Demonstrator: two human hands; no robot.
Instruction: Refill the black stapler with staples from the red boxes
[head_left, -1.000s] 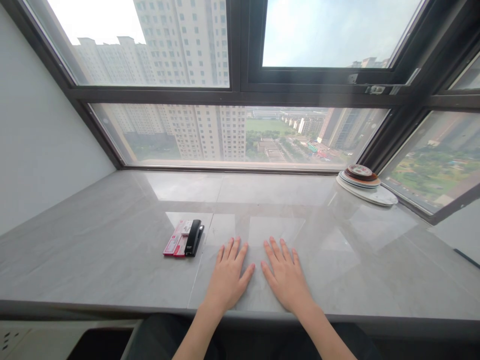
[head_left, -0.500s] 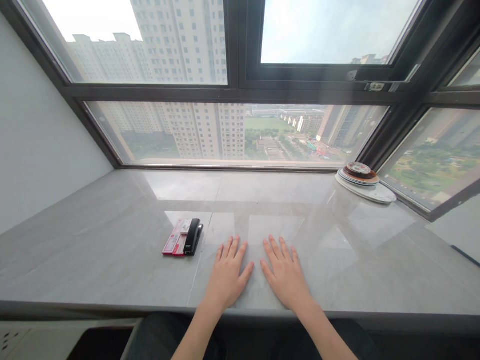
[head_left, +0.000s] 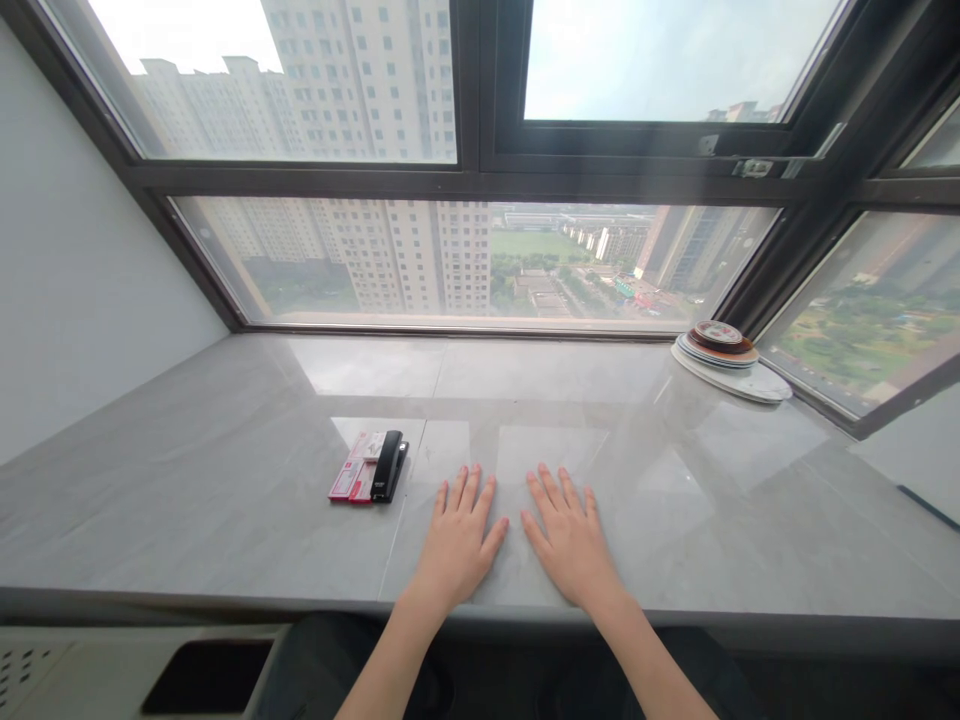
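My left hand [head_left: 459, 540] lies palm down on the grey stone-like sill [head_left: 225, 520], fingers spread, holding nothing. Beside it, a short gap away, my right hand [head_left: 568, 540] rests the same way, also with spread fingers. To the left of my left hand is a black stapler [head_left: 387, 467], lying beside or partly over small pink-and-white boxes [head_left: 351, 478]. A smaller white packet [head_left: 372, 447] sits among them, against the stapler. Neither hand touches these things.
A stack of round plates or mats [head_left: 720, 355] stands in the far right corner, by the dark window frame [head_left: 465, 183]. A white wall [head_left: 82, 270] closes the left side. The sill's front edge [head_left: 225, 603] runs just above my legs.
The camera view has shifted slightly, so the sill and the things on it sit a little higher in the picture. Both hands stay in place on the sill.
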